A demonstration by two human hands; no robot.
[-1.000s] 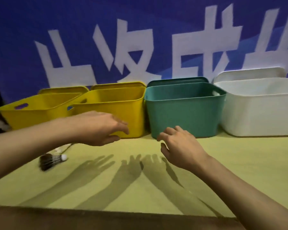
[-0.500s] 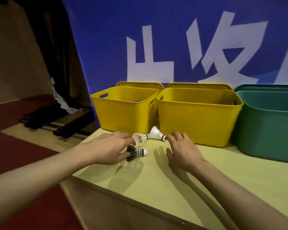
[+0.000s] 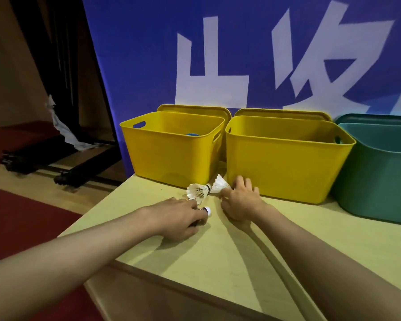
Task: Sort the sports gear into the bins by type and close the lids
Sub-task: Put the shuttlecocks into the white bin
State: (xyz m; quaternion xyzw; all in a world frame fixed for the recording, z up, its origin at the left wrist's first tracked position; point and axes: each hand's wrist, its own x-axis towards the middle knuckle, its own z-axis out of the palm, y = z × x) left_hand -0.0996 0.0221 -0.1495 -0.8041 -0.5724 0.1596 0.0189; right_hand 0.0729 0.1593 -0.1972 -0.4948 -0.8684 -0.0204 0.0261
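Note:
Three shuttlecocks lie on the table in front of two open yellow bins. My left hand point(image 3: 180, 217) is closed over the black shuttlecock point(image 3: 207, 210); only its white cork tip shows. A white shuttlecock point(image 3: 197, 192) lies loose between my hands. My right hand point(image 3: 240, 199) pinches the second white shuttlecock point(image 3: 220, 183) at its cork end. The left yellow bin point(image 3: 171, 156) holds something blue. The right yellow bin point(image 3: 285, 163) stands beside it, and a green bin point(image 3: 377, 179) sits at the far right. Lids lean behind the bins.
The pale yellow table point(image 3: 218, 249) ends at its left corner just beside my left arm. Beyond it lie red floor point(image 3: 21, 218) and black metal stand legs point(image 3: 63, 172). A blue banner with white characters point(image 3: 241, 54) rises behind the bins.
The view turned left from the green and white bins to the yellow ones. Both hands moved onto the shuttlecocks; the left closed over the black one, the right took the white one's cork.

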